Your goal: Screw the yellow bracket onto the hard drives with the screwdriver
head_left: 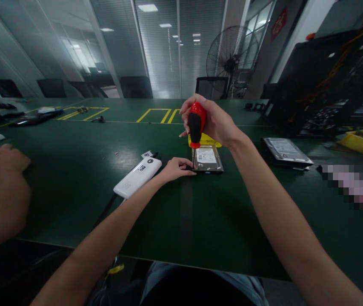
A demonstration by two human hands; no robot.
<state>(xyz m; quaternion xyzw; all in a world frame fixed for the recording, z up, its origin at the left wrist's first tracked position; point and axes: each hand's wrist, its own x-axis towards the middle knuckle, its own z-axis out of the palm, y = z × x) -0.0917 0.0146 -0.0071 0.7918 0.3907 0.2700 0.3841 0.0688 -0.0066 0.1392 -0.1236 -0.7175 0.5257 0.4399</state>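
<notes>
Head cam: R grip (215, 118) clasps screwdriver (195, 127), HDD (207, 156) below w/ L grip (177, 168) at its edge, hold unclear.

Illegible hard drive label (206, 155)

On the tabletop (219, 225), a hard drive (206, 158) lies under the tip of a screwdriver (196, 123), between a power bank (136, 176) left and a second drive (284, 148) right. Behind that, toward the far edge, stands a computer case (309, 80).

The light is dim, with soft glare on the green table (72, 178).
</notes>
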